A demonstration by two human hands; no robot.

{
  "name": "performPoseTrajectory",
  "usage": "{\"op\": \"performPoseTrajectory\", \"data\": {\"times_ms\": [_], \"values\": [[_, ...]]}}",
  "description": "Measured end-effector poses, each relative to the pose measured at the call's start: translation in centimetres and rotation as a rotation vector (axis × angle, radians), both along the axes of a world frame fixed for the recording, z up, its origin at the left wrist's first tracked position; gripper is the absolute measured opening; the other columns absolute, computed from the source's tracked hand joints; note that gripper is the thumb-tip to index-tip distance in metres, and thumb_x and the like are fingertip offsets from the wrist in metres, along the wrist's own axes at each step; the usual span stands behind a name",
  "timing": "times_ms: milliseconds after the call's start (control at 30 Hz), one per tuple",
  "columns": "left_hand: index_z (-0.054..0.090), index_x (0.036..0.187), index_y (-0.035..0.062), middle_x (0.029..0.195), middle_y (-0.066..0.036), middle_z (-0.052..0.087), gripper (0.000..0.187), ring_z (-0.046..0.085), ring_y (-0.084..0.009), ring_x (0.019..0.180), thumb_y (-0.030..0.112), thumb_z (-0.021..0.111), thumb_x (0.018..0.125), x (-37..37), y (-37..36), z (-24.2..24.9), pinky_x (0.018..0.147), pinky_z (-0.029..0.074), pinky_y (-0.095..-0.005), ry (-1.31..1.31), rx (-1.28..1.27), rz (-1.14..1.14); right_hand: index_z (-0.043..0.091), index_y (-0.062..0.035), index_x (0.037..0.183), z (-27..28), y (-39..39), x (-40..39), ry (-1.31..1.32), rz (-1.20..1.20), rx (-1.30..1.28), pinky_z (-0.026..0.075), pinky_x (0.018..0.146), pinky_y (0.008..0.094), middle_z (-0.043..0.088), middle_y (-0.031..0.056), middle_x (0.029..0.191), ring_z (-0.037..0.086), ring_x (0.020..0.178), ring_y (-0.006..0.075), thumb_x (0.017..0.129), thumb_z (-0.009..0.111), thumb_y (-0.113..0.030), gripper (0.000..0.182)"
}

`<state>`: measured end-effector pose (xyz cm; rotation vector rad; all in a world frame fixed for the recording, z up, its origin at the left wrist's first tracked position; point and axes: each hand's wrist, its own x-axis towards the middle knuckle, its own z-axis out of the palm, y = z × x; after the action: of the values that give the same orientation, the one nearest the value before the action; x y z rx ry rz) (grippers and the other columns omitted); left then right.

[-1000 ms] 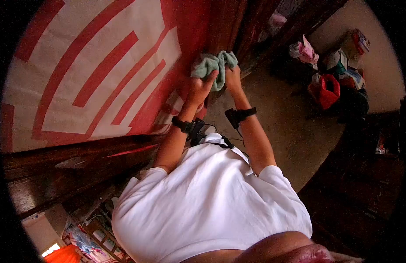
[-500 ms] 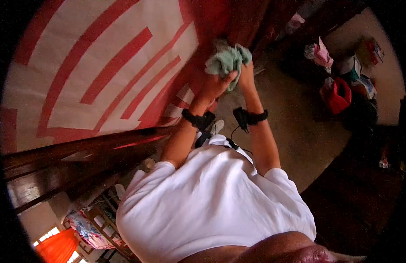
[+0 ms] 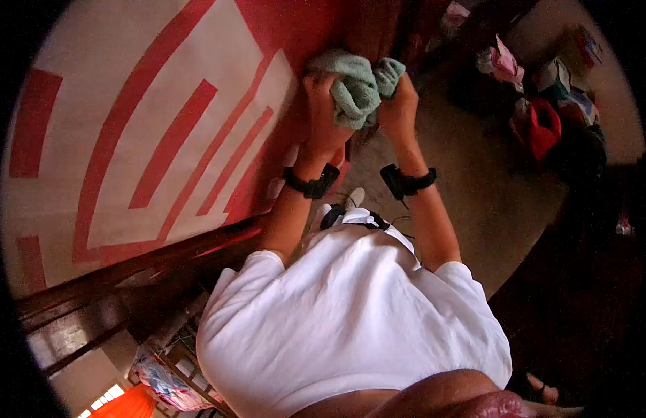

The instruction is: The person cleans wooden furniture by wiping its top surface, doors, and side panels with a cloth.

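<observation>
A green cloth [image 3: 355, 94] is bunched up between my two hands, held out in front of me. My left hand [image 3: 324, 115] grips its left part, with the fingers wrapped into the folds. On the other side, my right hand [image 3: 400, 108] is closed round the cloth's right end. A thick fold bulges between the hands and hides most of the fingertips. Both wrists carry black straps with a small device. Close to my left hand is a red and white patterned surface [image 3: 177, 132].
Dark wooden framing [image 3: 142, 268] borders the patterned surface below. Grey floor [image 3: 469, 188] stretches out to the right. A red bag [image 3: 539, 129], a pink bundle [image 3: 504, 64] and boxes stand along the far right side. An orange curtain [image 3: 124, 403] hangs at lower left.
My hands have moved slightly apart, and the cloth between them is now gathered into a thicker fold. The whole view has shifted a little.
</observation>
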<state>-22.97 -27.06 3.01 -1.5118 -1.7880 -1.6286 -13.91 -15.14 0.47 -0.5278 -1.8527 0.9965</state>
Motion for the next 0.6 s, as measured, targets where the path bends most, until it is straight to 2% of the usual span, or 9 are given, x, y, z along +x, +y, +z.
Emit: {"op": "performPoseTrajectory", "data": {"times_ms": [67,100,133,167,200,300,400,467,600], "values": [[0.045,0.118,0.0073,0.114,-0.016,0.042,0.056,0.043,-0.0317,0.106,0.019,0.075,0.073,-1.2,1.8,-4.0,0.094,0.035,-0.0462,-0.237,-0.03,-0.188,0.053,-0.0054,0.124,-3.5,0.0,0.1,-0.056,0.005,-0.019,0.048,0.086,0.0322,0.061,0.011,0.113,0.06,0.102,0.0232,0.079,0.066,0.002,0.047],[0.045,0.116,0.0073,0.112,-0.016,0.043,0.053,0.043,-0.0317,0.106,0.019,0.075,0.074,-1.9,2.4,-6.3,0.093,0.035,-0.0462,-0.404,-0.12,-0.303,0.052,-0.0044,0.124,-6.4,0.3,0.1,-0.073,0.054,-0.113,0.048,0.085,0.0334,0.062,0.0128,0.113,0.061,0.103,0.027,0.079,0.067,-0.001,0.047],[0.046,0.113,0.0069,0.111,-0.015,0.045,0.048,0.043,-0.0311,0.105,0.019,0.073,0.075,-0.4,1.6,-5.9,0.093,0.035,-0.046,-0.401,-0.138,-0.189,0.052,-0.0035,0.125,-9.2,0.5,0.2,-0.092,0.096,-0.207,0.049,0.084,0.0346,0.063,0.0146,0.113,0.061,0.104,0.0308,0.08,0.067,-0.004,0.048],[0.046,0.11,0.0066,0.109,-0.015,0.046,0.044,0.044,-0.0306,0.105,0.019,0.072,0.076,0.6,1.1,-5.7,0.093,0.035,-0.0459,-0.398,-0.159,-0.072,0.051,-0.0025,0.125,-10.8,0.5,0.8,-0.227,0.098,-0.061,0.049,0.084,0.0354,0.063,0.0166,0.112,0.062,0.104,0.0336,0.079,0.068,-0.005,0.048],[0.047,0.108,0.0058,0.109,-0.015,0.046,0.04,0.045,-0.0292,0.104,0.02,0.069,0.078,0.8,0.9,-7.3,0.092,0.036,-0.0457,-0.293,-0.135,-0.043,0.051,-0.0025,0.125,-10.7,0.3,1.2,-0.232,0.089,-0.066,0.049,0.084,0.0354,0.063,0.0166,0.112,0.062,0.104,0.0336,0.079,0.068,-0.005,0.048],[0.048,0.109,0.006,0.109,-0.013,0.047,0.038,0.045,-0.0271,0.102,0.02,0.067,0.08,0.8,0.5,-9.1,0.09,0.036,-0.0434,-0.298,-0.124,-0.043,0.051,-0.0013,0.125,-8.6,-0.3,1.3,-0.443,0.122,-0.183,0.05,0.083,0.0365,0.064,0.0195,0.11,0.061,0.104,0.0389,0.078,0.068,-0.005,0.05],[0.048,0.109,0.0062,0.109,-0.012,0.048,0.035,0.045,-0.0249,0.101,0.02,0.065,0.082,0.6,0.7,-7.1,0.089,0.037,-0.0411,-0.353,-0.066,-0.085,0.053,-0.0013,0.121,-2.5,-0.5,1.4,-0.148,0.158,-0.166,0.049,0.084,0.0355,0.066,0.0149,0.104,0.064,0.098,0.0288,0.078,0.069,-0.005,0.045],[0.048,0.11,0.0064,0.109,-0.011,0.049,0.034,0.045,-0.0234,0.1,0.02,0.063,0.083,0.2,1.0,-5.1,0.087,0.037,-0.0396,-0.379,-0.023,-0.125,0.053,-0.0016,0.12,1.7,-0.3,1.3,-0.113,0.133,-0.109,0.049,0.083,0.0347,0.065,0.0133,0.102,0.063,0.096,0.0262,0.079,0.069,-0.005,0.044],[0.048,0.111,0.0066,0.109,-0.009,0.05,0.031,0.045,-0.0206,0.098,0.021,0.061,0.086,-0.6,2.6,-5.1,0.085,0.037,-0.0366,-0.413,-0.025,-0.131,0.051,-0.0028,0.12,2.2,0.7,1.1,-0.076,0.08,0.025,0.047,0.084,0.0333,0.06,0.0126,0.107,0.06,0.097,0.0236,0.081,0.069,-0.004,0.043]]}}
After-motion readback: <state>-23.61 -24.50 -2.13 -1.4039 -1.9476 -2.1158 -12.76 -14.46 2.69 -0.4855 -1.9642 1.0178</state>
